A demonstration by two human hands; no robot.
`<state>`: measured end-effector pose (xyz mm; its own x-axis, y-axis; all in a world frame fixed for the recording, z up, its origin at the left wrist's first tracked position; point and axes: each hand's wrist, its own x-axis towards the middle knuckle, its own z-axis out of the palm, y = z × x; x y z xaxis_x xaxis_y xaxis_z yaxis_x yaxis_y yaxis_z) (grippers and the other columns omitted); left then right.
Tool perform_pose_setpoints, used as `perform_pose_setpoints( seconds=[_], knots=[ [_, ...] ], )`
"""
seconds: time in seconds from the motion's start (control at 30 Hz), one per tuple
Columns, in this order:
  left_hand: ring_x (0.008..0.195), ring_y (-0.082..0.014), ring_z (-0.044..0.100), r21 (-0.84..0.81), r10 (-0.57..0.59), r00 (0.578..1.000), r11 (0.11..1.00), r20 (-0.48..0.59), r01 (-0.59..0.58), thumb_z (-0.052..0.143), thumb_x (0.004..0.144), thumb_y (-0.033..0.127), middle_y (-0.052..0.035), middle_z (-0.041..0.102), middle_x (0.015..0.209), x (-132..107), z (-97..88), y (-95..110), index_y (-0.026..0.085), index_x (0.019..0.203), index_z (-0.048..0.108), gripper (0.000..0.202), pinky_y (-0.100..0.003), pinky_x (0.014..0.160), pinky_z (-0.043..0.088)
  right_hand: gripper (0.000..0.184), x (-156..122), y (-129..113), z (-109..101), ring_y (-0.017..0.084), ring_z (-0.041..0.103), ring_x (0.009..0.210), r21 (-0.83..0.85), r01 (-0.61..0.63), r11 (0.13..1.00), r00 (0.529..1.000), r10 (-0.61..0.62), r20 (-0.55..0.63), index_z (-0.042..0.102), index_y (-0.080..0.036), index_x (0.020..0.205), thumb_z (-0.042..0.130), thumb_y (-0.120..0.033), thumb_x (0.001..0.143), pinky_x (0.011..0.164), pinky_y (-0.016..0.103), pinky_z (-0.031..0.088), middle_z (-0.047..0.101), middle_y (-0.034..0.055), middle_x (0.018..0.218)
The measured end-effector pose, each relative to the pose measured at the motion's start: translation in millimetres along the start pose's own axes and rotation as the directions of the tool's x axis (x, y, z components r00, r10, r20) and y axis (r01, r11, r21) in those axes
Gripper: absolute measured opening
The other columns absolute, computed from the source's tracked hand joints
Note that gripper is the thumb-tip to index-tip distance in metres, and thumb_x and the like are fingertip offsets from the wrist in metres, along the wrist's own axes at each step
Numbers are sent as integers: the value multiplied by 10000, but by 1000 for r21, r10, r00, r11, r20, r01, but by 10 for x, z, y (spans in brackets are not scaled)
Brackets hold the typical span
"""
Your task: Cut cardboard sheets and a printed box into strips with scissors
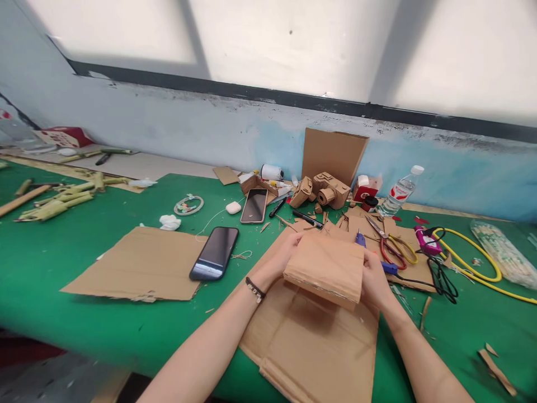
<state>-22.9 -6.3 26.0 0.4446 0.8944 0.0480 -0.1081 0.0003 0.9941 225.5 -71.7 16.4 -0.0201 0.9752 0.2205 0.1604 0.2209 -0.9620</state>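
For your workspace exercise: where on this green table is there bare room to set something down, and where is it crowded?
Bare green lies left of the cardboard sheet, toward the bamboo sticks, and along the near edge below that sheet. Another patch sits between the phone and the tape ring. Crowded: around both hands, the scissors and yellow cable.

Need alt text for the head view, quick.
Both hands, left hand and right hand, grip a folded cardboard piece above a larger cardboard sheet on a green table. A black phone lies left; scissors lie right.
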Motion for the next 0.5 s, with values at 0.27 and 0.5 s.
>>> perform_pose_setpoints(
  seconds=[0.27, 0.5],
  knots=[
    [805, -193, 649, 71, 44, 999, 996, 9, -44, 863, 846, 423, -35, 769, 887, 80, -173, -102, 157, 860, 787, 278, -274, 729, 491, 498, 25, -142, -30, 263, 777, 1093, 52, -79, 996, 988, 72, 134, 715, -306, 1445, 805, -370, 960, 893, 359, 609, 829, 64, 1266],
    [781, -175, 596, 98, 40, 999, 994, 2, -40, 852, 793, 354, -29, 702, 842, 100, -211, -97, 149, 788, 740, 234, -268, 698, 451, 502, 78, -100, -82, 308, 720, 1304, 33, -73, 997, 981, 66, 180, 731, -288, 1389, 854, -403, 916, 1036, 426, 588, 778, 91, 1338]
  ],
)
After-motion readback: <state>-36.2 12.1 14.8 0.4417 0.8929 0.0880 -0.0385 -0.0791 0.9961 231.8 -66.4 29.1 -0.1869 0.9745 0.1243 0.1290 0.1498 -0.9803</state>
